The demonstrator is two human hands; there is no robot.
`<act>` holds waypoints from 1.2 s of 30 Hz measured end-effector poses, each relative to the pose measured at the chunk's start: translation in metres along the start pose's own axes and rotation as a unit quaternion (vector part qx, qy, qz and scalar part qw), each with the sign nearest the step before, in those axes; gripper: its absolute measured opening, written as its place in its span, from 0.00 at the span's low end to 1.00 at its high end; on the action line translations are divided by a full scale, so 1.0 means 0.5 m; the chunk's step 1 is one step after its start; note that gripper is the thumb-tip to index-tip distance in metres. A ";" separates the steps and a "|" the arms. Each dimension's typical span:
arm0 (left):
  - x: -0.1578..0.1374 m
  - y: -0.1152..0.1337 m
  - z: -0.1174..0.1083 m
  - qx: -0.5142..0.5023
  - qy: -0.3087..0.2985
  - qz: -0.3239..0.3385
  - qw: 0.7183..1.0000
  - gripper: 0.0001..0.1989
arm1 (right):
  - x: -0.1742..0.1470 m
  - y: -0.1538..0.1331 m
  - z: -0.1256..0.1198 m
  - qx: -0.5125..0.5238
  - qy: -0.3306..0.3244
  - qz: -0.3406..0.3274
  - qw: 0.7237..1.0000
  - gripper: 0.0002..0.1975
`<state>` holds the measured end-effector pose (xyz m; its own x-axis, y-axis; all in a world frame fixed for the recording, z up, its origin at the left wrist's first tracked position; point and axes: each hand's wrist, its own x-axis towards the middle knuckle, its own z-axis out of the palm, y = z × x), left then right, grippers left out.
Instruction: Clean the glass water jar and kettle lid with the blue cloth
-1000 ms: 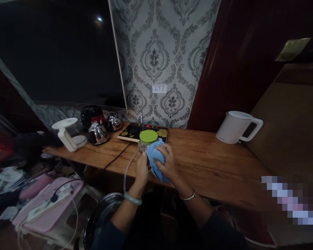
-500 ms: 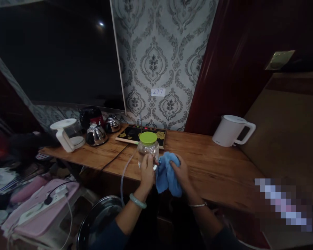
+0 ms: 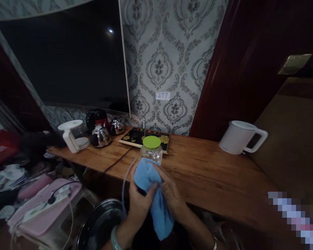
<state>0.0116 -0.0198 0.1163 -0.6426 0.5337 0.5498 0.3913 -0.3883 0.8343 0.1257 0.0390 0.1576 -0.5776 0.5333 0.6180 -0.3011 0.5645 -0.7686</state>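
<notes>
A blue cloth (image 3: 147, 175) is bunched between my two hands, and its loose end hangs down below the table edge. My left hand (image 3: 138, 201) is wrapped round the cloth from the left, thumb pressed on it. From the right, my right hand (image 3: 172, 196) closes on the same cloth with its fingers folded over it. Whether anything lies inside the folds is hidden. Just behind the cloth stands a clear jar (image 3: 157, 155) with a green lid (image 3: 151, 142), upright on the wooden table (image 3: 198, 170); the cloth and hands hide its lower part.
A black tea stove (image 3: 130, 136) with a thin spout lies behind the jar. Steel kettles (image 3: 101, 136) and a glass pot with a white handle (image 3: 71, 139) stand left; a white electric kettle (image 3: 237, 139) stands right. A dark basin (image 3: 101, 222) sits below, a clear tube (image 3: 123, 187) beside it.
My left hand has left the jar's front and come down onto the cloth. The right hand brought the cloth left, so both hands now grip it. The view has shifted slightly.
</notes>
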 end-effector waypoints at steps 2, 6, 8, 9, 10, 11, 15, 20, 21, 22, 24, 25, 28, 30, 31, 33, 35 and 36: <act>0.042 0.011 -0.023 0.026 0.034 0.006 0.999 0.31 | 0.022 -0.004 -0.004 -0.017 -0.017 -0.008 1.000 0.28; 0.177 0.050 -0.049 0.065 0.016 0.098 0.993 0.29 | 0.061 0.043 -0.020 -0.103 0.089 -0.013 0.991 0.17; 0.254 0.062 -0.034 0.089 -0.045 0.145 0.984 0.30 | 0.074 0.085 -0.018 -0.108 0.144 0.020 0.983 0.16; 0.289 0.063 -0.020 0.105 -0.080 0.168 0.977 0.30 | 0.079 0.107 -0.013 -0.096 0.162 0.044 0.981 0.16; 0.320 0.059 -0.001 0.123 -0.122 0.187 0.967 0.30 | 0.082 0.129 -0.007 -0.079 0.171 0.069 0.980 0.16; 0.346 0.053 0.020 0.141 -0.163 0.199 0.956 0.30 | 0.085 0.148 0.001 -0.054 0.173 0.091 0.979 0.15; 0.398 0.010 0.097 0.221 -0.279 0.152 0.922 0.27 | 0.090 0.197 0.028 0.074 0.157 0.138 0.975 0.16; 0.416 -0.022 0.114 0.286 -0.300 0.092 0.905 0.21 | 0.089 0.209 0.040 0.134 0.113 0.159 0.972 0.24; 0.419 -0.025 0.111 0.280 -0.300 0.088 0.908 0.21 | 0.088 0.209 0.041 0.134 0.108 0.160 0.972 0.25; 0.422 -0.028 0.107 0.268 -0.297 0.083 0.913 0.22 | 0.087 0.208 0.041 0.133 0.106 0.160 0.972 0.26; 0.426 -0.034 0.102 0.235 -0.281 0.072 0.928 0.24 | 0.085 0.207 0.042 0.134 0.108 0.158 0.972 0.26; 0.427 -0.038 0.099 0.213 -0.267 0.065 0.938 0.25 | 0.084 0.207 0.043 0.134 0.107 0.158 0.972 0.26; 0.419 -0.050 0.088 0.121 -0.198 0.039 0.972 0.27 | 0.084 0.205 0.045 0.136 0.107 0.157 0.972 0.26; 0.402 -0.063 0.075 0.045 -0.140 0.019 0.989 0.25 | 0.083 0.203 0.044 0.138 0.103 0.158 0.972 0.26; 0.390 -0.072 0.067 0.013 -0.104 0.007 0.994 0.24 | 0.083 0.201 0.043 0.140 0.097 0.160 0.972 0.26; 0.355 -0.098 0.051 -0.033 -0.029 -0.021 0.999 0.23 | 0.081 0.199 0.041 0.138 0.092 0.165 0.972 0.25; 0.312 -0.129 0.037 -0.062 0.024 -0.054 0.996 0.24 | 0.079 0.200 0.041 0.131 0.101 0.164 0.973 0.23; 0.289 -0.144 0.032 -0.072 0.034 -0.071 0.994 0.24 | 0.079 0.201 0.041 0.126 0.111 0.162 0.972 0.23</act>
<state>-0.0991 0.0974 0.1364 -0.7295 0.5403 0.4195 0.1981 -0.4201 0.8856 0.0569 0.1038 0.1010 -0.5038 0.7960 0.3356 -0.3235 0.1864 -0.9277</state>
